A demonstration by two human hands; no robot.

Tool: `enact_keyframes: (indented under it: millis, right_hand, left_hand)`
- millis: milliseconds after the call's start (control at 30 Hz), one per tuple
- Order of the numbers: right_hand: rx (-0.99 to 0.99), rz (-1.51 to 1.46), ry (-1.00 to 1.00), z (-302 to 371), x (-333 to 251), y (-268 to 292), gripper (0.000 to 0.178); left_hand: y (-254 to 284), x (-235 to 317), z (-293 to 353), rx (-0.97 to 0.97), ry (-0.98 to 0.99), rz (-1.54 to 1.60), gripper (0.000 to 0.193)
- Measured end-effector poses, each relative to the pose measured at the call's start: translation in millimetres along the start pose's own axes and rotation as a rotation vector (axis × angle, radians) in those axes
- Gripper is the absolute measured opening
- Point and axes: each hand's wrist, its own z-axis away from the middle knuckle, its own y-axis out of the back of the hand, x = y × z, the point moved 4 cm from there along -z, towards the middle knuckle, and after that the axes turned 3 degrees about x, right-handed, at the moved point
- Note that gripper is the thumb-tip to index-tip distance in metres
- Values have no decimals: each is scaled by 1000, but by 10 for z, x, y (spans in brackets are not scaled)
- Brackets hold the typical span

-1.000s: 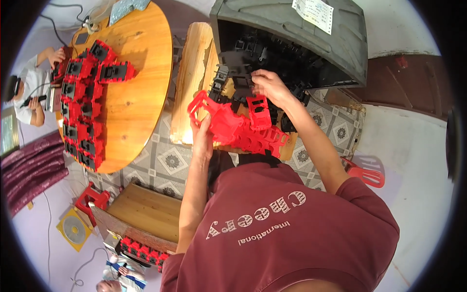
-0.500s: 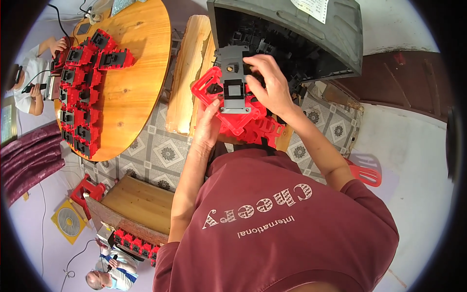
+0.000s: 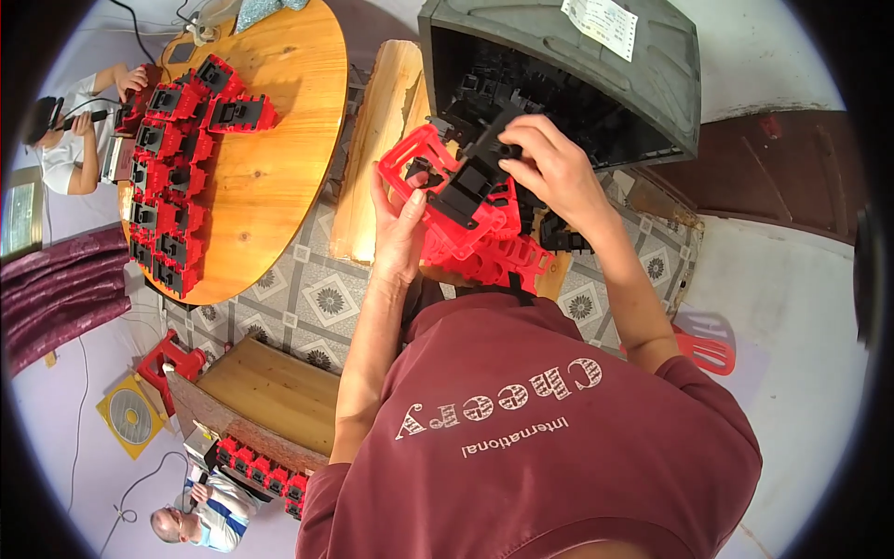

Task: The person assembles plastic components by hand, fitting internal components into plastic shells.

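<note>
My left hand point(image 3: 400, 233) is closed on the side of a red plastic frame point(image 3: 447, 231), its thumb lying along the near edge. In my right hand point(image 3: 559, 172), thumb and fingers pinch the upper end of a long black plastic part point(image 3: 463, 191). That part is tilted over the red frame, its lower end close to the frame or touching it; I cannot tell whether it is seated. Below my hands, at my lap, are more red plastic frames point(image 3: 498, 261). Just beyond my right hand stands a grey crate point(image 3: 666, 84) with many black parts point(image 3: 498, 79) inside.
At the left, a round wooden table point(image 3: 289, 168) bears several red-and-black assembled units point(image 3: 177, 186); a co-worker point(image 3: 70, 158) sits behind it. A wooden plank point(image 3: 368, 186) lies beside my left hand. At lower left are a wooden bench point(image 3: 270, 387) and another person point(image 3: 209, 517).
The black part has turned over from its grey face to its dark face and now slants up to the right. My right hand has shifted right and down; my left still grips the red frame.
</note>
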Motion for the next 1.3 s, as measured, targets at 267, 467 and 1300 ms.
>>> enact_keyframes:
  millis: [267,467,1300]
  right_hand:
    - [-82,18,63,58,-11,-38,31]
    - [-10,220,224,-15,-100,167,25]
    - [248,33,-23,337,-572,-368,29]
  left_hand:
    - [71,-47,-34,0,18,-31,83]
    - [64,9,-18,11,-15,-24,84]
    - [-290,269,82,-49,-250,-58,109]
